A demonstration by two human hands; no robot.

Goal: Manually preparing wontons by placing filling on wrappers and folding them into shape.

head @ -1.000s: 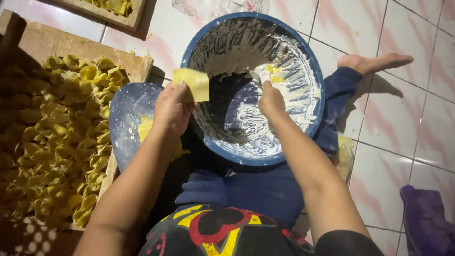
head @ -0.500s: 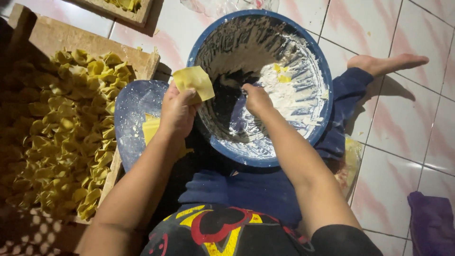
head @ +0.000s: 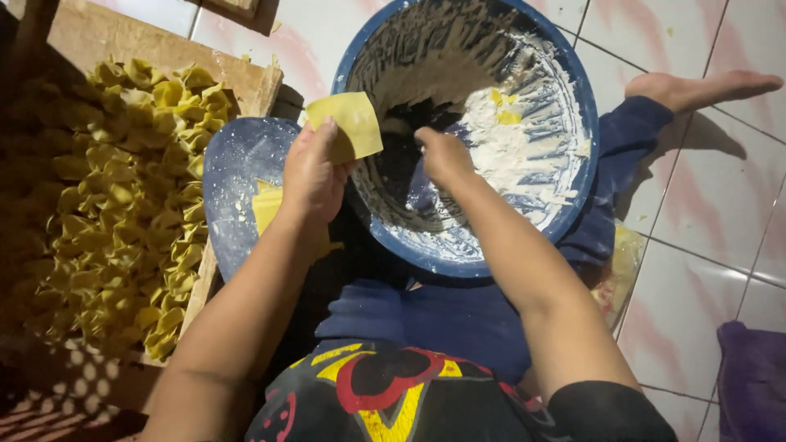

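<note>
My left hand (head: 315, 173) holds a square yellow dough wrapper (head: 345, 123) by its lower edge, above the near rim of a large blue bowl (head: 573, 196). The bowl's inside is smeared with white paste (head: 524, 151). My right hand (head: 442, 155) reaches down into the bowl with its fingers curled; whether it holds anything is hidden. A small blue plate (head: 233, 176) dusted with flour sits under my left wrist, with more yellow wrappers (head: 266, 206) on it.
A wooden tray (head: 237, 82) on the left is filled with several folded yellow dumplings (head: 115, 213). My blue-trousered leg and bare foot (head: 704, 88) stretch past the bowl over a white tiled floor (head: 696, 270). A purple cloth (head: 753, 381) lies at lower right.
My right hand has moved from the far right side of the bowl to its near left part. My left hand has kept the wrapper raised at the bowl's rim.
</note>
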